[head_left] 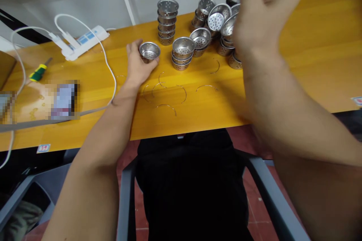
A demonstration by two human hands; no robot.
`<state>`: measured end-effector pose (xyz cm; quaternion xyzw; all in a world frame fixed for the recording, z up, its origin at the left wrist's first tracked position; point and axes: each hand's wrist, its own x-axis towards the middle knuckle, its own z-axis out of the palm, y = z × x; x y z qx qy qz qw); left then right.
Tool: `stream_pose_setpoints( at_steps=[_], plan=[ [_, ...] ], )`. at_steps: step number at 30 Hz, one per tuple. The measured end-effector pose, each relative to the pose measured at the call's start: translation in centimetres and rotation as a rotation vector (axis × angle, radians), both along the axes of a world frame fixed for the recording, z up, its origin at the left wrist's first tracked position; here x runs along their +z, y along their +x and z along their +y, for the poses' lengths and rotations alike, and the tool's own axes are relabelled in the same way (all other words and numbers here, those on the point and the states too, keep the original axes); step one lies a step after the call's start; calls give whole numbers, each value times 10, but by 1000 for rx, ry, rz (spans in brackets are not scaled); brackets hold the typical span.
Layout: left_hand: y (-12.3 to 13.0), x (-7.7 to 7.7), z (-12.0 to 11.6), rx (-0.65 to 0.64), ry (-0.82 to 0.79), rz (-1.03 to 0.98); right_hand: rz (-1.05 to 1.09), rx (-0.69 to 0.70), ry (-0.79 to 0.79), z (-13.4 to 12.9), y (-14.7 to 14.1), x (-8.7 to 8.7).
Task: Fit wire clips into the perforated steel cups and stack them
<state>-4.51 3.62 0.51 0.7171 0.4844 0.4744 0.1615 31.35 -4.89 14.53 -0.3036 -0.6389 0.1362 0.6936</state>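
My left hand (140, 66) is wrapped round a small perforated metal cup (149, 52) that stands on the table, thumb at its near right side. Just behind it rises a tall stack of the same cups (166, 22). To its right is a shorter stack (182, 53), with more cups (200, 39) piled beyond, some tilted. My right hand (251, 3) is raised at the top right, in front of part of the pile; its fingers are blurred and partly out of frame. Several thin curved wires (166, 106) lie scattered on the table between my arms.
On the left are a white power strip (87, 41) with plugged-in cables, a green and yellow screwdriver (39, 72) and a pixelated phone-like object (64, 99). A white cable loops beside my left forearm. The yellow table's (198, 115) front edge runs before my lap.
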Motion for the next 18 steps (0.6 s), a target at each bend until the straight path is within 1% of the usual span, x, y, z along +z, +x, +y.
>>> stream_pose_setpoints(
  at_steps=[1,2,3,5,7,8,10,14,18],
  plan=[
    [6,5,-7,-29,25,-8,-3,-21,188,-2,-13,-8],
    [11,10,-15,-65,51,-20,-12,17,245,-5,-26,-18],
    [15,14,-21,-100,57,-29,30,32,272,-7,-37,-30],
    [21,20,-32,-156,59,-44,-104,21,90,-12,-52,-52],
    [25,24,-38,-189,54,-59,-185,-49,-52,-14,-56,-70],
    [26,26,-39,-199,53,-67,-212,-79,-97,-14,-54,-76],
    [28,28,-40,-209,47,-79,-216,-110,-130,-11,-46,-82],
    [28,29,-38,-205,27,-98,-173,-129,-156,-4,-27,-81],
    [26,27,-36,-182,28,-121,-270,-119,-229,-1,-14,-84]
  ],
)
